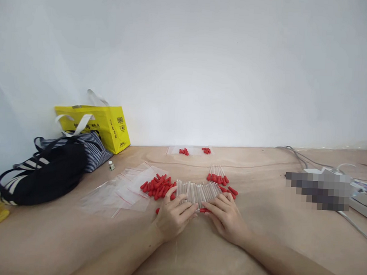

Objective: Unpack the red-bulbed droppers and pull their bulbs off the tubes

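Observation:
My left hand (175, 215) and my right hand (227, 215) meet at the near edge of a row of clear glass dropper tubes (195, 192). Between their fingertips lies a red rubber bulb (203, 210), pinched by my right hand. A short clear piece, seemingly a glass tube, shows at the bulb's left end by my left fingers, which are closed; most of it is hidden. A pile of red bulbs (159, 186) lies left of the tubes. Several droppers with bulbs fitted (218, 178) lie behind, and a few bulbs (232, 191) sit beside my right hand.
Clear zip bags (122, 191) lie flat at the left. Near the wall is a bag with tubes and bulbs (191, 151). A yellow bag (110, 129), a black bag (61, 168) and a small bottle (111, 165) stand left. Cables (296, 153) and a power strip (364, 202) are right.

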The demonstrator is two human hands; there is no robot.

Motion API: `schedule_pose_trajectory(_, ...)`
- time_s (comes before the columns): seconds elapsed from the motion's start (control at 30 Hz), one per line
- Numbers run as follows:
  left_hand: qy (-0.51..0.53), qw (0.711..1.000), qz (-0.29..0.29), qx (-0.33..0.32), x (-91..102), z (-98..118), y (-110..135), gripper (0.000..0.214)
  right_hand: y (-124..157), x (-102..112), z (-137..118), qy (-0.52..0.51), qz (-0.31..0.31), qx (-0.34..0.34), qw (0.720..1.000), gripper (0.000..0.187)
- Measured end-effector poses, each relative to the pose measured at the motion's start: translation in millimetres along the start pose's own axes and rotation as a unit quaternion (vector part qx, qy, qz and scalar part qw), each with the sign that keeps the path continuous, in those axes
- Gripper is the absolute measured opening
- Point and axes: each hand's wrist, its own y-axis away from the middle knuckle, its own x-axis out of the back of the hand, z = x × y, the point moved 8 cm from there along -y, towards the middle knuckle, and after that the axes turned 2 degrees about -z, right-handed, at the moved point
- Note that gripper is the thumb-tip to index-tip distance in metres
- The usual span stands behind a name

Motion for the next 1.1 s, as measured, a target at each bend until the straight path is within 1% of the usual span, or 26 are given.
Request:
schedule_pose_trajectory(0.07,-0.021,1.0,-0.01,-0.008,-3.3,3.2,0.1,0.012,-0.9,-0.4,-2.9,0.006,0.013,0.009,1.0,0.017)
schedule_pose_trajectory(0.2,-0.064,0.997,-0.045,-0.018,-9.5,5.0,0.4,0.015,-1.5,-1.2,-2.2,0.027,0.023,0.001,0.999,0.014)
schedule_pose_trajectory(0.33,-0.065,0.996,-0.057,0.006,-9.0,3.4,0.5,0.022,-1.2,-1.6,-5.3,0.047,0.011,0.007,0.999,0.017)
schedule_pose_trajectory(0.53,-0.048,0.996,-0.071,0.034,-10.9,0.0,3.2,0.02,-0.7,-1.7,-4.8,0.034,-0.017,-0.003,0.999,0.02)
schedule_pose_trajectory(0.63,-0.04,0.995,-0.072,0.057,-7.6,-11.3,7.7,0.021,2.6,3.4,4.4,0.032,-0.008,-0.023,0.999,0.021)
schedule_pose_trajectory(0.77,-0.037,0.992,-0.045,0.115,3.1,-31.0,14.4,0.023,6.8,11.0,22.2,0.045,0.001,-0.076,0.996,0.021)
schedule_pose_trajectory(0.83,-0.017,0.991,-0.046,0.128,2.6,-35.4,15.4,0.021,6.6,12.2,28.8,0.04,0.002,-0.091,0.995,0.019)
schedule_pose_trajectory(0.9,0.018,0.985,-0.06,0.159,-3.0,-42.9,15.1,0.022,6.3,13.8,41.2,0.046,0.008,-0.129,0.99,0.019)
schedule_pose_trajectory(0.97,0.066,0.97,-0.086,0.219,-12.2,-57.3,14.4,0.024,8.4,17.0,62.6,0.066,0.014,-0.203,0.977,0.019)
schedule_pose_trajectory(1.0,0.095,0.954,-0.108,0.264,-18.8,-67.4,14.6,0.024,11.0,18.9,75.6,0.076,0.015,-0.249,0.965,0.02)
schedule_pose_trajectory(1.07,0.144,0.906,-0.165,0.363,-34.7,-88.8,16.4,0.023,18.2,21.9,100.5,0.089,0.005,-0.335,0.938,0.024)
schedule_pose_trajectory(1.1,0.161,0.873,-0.197,0.416,-43.2,-98.9,18.5,0.022,21.4,21.9,110.2,0.09,-0.008,-0.364,0.927,0.027)
